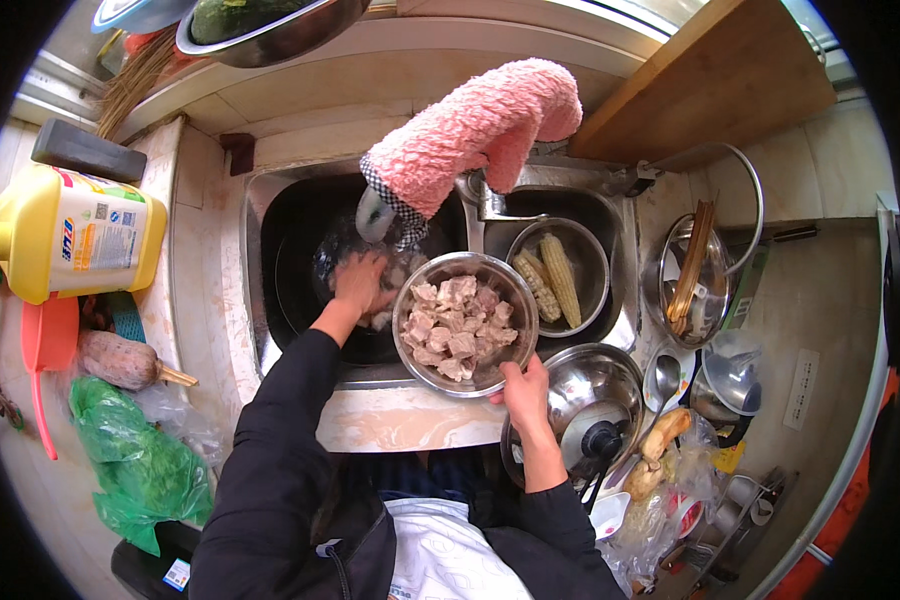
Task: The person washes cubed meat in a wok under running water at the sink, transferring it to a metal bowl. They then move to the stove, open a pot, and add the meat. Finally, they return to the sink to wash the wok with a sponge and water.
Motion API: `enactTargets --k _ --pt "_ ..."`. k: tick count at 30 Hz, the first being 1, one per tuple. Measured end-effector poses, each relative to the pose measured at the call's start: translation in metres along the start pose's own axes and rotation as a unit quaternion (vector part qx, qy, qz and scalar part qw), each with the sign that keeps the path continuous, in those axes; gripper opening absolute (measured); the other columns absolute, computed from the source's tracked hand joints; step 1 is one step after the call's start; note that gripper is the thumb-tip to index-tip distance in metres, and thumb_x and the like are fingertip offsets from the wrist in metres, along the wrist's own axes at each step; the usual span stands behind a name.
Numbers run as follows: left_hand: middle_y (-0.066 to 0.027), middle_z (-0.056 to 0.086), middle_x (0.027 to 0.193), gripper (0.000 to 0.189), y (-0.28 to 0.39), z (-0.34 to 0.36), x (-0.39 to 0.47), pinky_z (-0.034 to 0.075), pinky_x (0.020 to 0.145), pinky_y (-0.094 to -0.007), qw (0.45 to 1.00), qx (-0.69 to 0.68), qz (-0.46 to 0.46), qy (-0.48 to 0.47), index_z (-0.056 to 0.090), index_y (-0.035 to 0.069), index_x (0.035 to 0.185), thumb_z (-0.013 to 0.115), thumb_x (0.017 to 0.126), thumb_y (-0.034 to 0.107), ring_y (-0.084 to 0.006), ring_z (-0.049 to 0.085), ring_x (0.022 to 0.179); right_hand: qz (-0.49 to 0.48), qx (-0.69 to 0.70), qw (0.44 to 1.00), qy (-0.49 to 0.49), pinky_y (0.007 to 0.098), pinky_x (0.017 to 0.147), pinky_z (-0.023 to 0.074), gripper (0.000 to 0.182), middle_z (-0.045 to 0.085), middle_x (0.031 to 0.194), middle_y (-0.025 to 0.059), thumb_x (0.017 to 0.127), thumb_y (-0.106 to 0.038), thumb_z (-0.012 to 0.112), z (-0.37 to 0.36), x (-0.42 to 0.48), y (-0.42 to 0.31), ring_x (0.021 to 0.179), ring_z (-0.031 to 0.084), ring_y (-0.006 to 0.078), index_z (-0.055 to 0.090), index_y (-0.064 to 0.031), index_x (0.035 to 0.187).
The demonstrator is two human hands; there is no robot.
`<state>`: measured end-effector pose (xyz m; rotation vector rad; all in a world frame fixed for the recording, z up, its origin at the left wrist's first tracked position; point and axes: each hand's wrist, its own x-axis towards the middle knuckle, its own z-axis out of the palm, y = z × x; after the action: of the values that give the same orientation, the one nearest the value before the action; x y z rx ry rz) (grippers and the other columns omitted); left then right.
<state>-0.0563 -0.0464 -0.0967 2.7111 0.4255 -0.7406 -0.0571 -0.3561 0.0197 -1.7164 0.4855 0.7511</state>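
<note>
My right hand (526, 390) grips the lower right rim of a stainless steel bowl (474, 387). Raw-looking, pale pink meat chunks (461, 330) fill its middle. This bowl is held over the front of the sink, partly across the divider. My left hand (361, 281) reaches into a dark pan (311, 319) in the left basin (291, 196). Water and some pale pieces are around its fingers; the fingertips are blurred and partly hidden. In the right basin, peeled corn cobs (559, 274) lie in a smaller steel bowl (601, 259).
A fluffy pink cloth (472, 124) drapes over the faucet (493, 201). Pot lids (600, 375), a ladle (667, 375) and bagged food crowd the right counter. On the left are a yellow jug (26, 232), a coral dipper (49, 337) and a green bag (135, 457). A wooden board (705, 82) leans behind.
</note>
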Motion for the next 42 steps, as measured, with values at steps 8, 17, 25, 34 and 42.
enactTargets --k 8,17,25,34,42 --pt "-0.0132 0.052 0.134 0.067 0.007 0.056 -0.022 0.049 0.094 -0.0494 0.991 -0.128 0.024 -0.003 0.048 0.013 0.137 0.067 0.079 0.038 -0.0408 0.050 0.118 -0.007 -0.015 0.999 -0.033 0.0314 0.044 0.0546 0.048 0.064 0.099 0.0183 0.082 -0.001 0.045 0.016 -0.004 -0.017 0.057 0.064 0.0230 0.048 0.0024 0.129" --pt "-0.0074 0.070 0.086 0.025 -0.018 0.083 0.001 0.051 0.076 -0.0318 0.880 -0.475 -0.017 0.010 0.070 0.004 0.100 0.070 0.081 0.020 -0.0182 0.065 0.084 0.004 -0.018 0.997 -0.075 0.0319 0.044 0.0555 0.049 0.063 0.104 0.0185 0.080 -0.001 0.045 0.017 -0.006 -0.023 0.069 0.065 0.0243 0.047 0.0047 0.129" --pt "-0.0079 0.067 0.095 0.017 -0.028 -0.021 -0.027 0.056 0.074 -0.0324 0.476 -0.878 -0.049 0.014 0.060 0.006 0.105 0.060 0.089 0.010 -0.0202 0.066 0.081 0.007 -0.026 0.998 -0.059 0.0319 0.046 0.0564 0.049 0.063 0.105 0.0179 0.079 -0.001 0.046 0.015 -0.008 -0.026 0.071 0.065 0.0248 0.048 0.0049 0.128" --pt "-0.0135 0.067 0.117 0.031 0.078 -0.081 -0.110 0.046 0.097 -0.0327 0.838 -0.510 0.090 0.171 0.066 0.004 0.118 0.062 0.094 0.023 -0.0221 0.063 0.109 0.016 0.030 0.998 -0.045 0.0286 0.042 0.0536 0.042 0.065 0.101 0.0150 0.079 -0.002 0.049 0.022 -0.004 -0.011 0.069 0.065 0.0220 0.053 0.0029 0.121" --pt "-0.0153 0.053 0.139 0.055 -0.059 0.020 0.050 0.040 0.106 -0.0453 0.941 -0.291 -0.070 0.155 0.055 0.012 0.134 0.061 0.088 0.040 -0.0369 0.045 0.131 0.039 0.079 0.995 -0.040 0.0295 0.042 0.0535 0.041 0.063 0.105 0.0148 0.080 -0.002 0.050 0.009 0.005 0.005 0.074 0.065 0.0233 0.051 0.0021 0.121"
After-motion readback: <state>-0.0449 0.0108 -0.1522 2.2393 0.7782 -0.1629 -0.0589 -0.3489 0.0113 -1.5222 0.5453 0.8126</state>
